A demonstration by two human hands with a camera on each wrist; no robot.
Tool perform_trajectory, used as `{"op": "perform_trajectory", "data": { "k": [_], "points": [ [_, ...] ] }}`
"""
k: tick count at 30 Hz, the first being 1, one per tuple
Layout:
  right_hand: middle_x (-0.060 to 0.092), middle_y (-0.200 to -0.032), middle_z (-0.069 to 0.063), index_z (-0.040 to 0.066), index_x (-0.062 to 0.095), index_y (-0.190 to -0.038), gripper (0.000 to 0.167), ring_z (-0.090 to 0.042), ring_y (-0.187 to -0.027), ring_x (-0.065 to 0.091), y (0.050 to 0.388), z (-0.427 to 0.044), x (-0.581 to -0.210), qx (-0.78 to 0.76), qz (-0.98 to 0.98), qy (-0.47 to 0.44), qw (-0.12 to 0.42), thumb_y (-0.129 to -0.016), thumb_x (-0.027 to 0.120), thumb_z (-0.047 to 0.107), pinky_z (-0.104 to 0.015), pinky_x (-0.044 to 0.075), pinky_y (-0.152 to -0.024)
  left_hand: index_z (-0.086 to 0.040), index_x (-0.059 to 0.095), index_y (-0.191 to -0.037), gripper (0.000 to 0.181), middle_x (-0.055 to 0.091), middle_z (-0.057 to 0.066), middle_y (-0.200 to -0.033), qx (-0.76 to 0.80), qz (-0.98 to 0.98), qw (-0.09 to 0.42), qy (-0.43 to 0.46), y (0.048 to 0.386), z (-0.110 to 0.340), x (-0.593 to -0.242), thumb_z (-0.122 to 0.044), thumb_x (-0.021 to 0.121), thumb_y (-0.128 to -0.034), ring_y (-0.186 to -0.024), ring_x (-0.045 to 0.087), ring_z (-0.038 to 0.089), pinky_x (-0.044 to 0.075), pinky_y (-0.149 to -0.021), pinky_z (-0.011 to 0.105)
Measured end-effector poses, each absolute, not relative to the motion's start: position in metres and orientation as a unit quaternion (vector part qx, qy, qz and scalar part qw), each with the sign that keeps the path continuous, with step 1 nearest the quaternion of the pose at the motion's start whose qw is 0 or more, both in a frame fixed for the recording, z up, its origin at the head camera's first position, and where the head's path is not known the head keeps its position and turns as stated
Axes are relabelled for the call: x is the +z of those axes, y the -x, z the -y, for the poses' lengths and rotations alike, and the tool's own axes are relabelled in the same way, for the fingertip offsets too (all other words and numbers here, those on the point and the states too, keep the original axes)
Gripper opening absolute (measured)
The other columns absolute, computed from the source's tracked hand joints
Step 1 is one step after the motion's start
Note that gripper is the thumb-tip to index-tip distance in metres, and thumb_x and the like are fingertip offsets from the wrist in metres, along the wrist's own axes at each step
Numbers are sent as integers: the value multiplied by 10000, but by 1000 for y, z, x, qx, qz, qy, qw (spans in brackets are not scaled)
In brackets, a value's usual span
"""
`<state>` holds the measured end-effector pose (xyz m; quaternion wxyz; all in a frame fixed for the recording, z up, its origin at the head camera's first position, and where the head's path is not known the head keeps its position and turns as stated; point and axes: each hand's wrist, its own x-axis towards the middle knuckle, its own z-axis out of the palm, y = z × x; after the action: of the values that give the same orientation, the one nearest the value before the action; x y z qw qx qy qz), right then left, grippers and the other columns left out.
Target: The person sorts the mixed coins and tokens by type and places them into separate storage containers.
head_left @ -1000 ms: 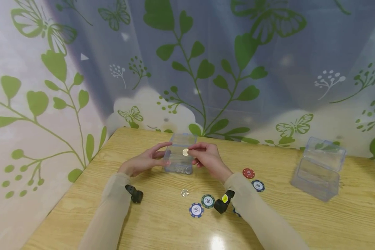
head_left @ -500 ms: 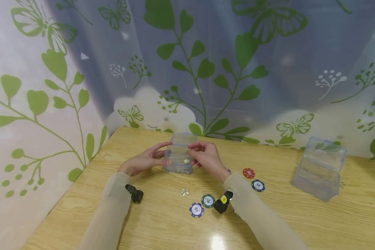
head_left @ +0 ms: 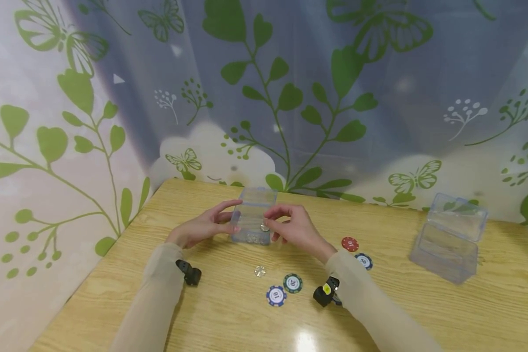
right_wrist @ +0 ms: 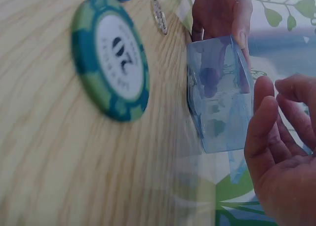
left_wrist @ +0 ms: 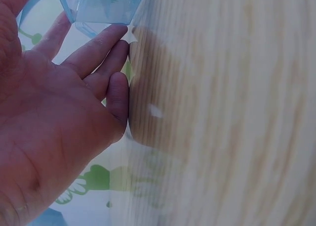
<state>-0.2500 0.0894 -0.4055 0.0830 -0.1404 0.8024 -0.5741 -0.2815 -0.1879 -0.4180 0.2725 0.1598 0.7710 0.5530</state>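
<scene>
We've got the left hand (head_left: 207,227) gripping the clear box (head_left: 249,218) by its left side; the right hand (head_left: 297,227) is at the box's right edge with a shiny coin (head_left: 264,227) right next to it; tbh we can't quite tell if the hand is pinching that or not; glittery pieces (head_left: 256,238) sit in the box's near end; nearer us a loose coin (head_left: 260,271) lies on the table (head_left: 215,303); a second container (head_left: 446,249) stands open on the right.

The left hand (right_wrist: 220,16) holds a clear box (right_wrist: 219,102) beside the right hand (right_wrist: 284,159).
</scene>
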Motion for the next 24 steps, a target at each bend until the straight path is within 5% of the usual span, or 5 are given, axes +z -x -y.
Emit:
{"op": "perform_trajectory", "data": {
  "k": [5,10,24],
  "points": [
    [726,-1039,-89,84,748,-1096,168,-318,-699,693,240,-98,-402,-535,-820,188,75,-956,724,173,-302,515,-526,-338,224,-1631,838,220,149,-1703,551,-773,271,-157,282,188,-418,-263,728,-966,-1590,187,337,156,-1238,667],
    [740,-1008,-35,133,769,-1020,105,-168,-746,639,232,-105,-401,-494,-837,228,61,-928,759,182,-235,482,-585,-345,232,-1627,834,218,141,-1705,552,-775,269,-152,282,188,-419,-262,730,-965,-1595,173,332,155,-1238,666],
    [685,-849,61,179,753,-1007,117,-94,-711,612,215,-109,-413,-406,-855,300,116,-930,765,267,-232,522,-677,-318,220,-1635,839,217,150,-1705,551,-776,267,-153,280,187,-416,-251,725,-968,-1594,171,343,151,-1238,668]
  ]
}}
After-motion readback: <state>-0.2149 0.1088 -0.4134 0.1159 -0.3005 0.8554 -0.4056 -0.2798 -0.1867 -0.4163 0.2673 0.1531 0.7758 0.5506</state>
